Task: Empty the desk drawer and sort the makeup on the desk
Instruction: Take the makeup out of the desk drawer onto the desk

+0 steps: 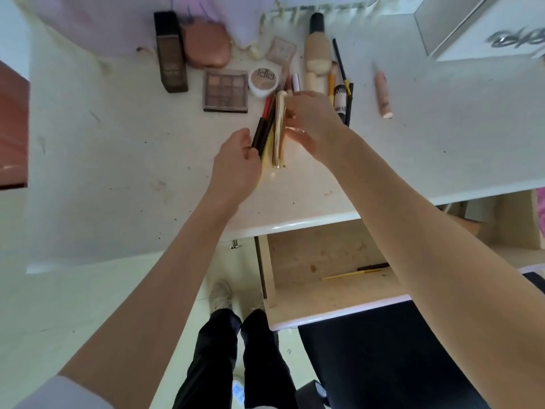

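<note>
My left hand grips a bunch of dark and red pencil-like sticks over the white desk. Beside them, my right hand pinches a gold tube that stands on end on the desk. Behind lie an eyeshadow palette, a round white compact, a brown box, a pink case, a beige bottle and a pink tube. The open drawer below the desk edge holds a yellow pencil and a black stick.
A white box with silver lettering stands at the back right. A reddish-brown surface lies off the desk's left edge. A black chair seat sits under the drawer; my legs and shoes are on the floor.
</note>
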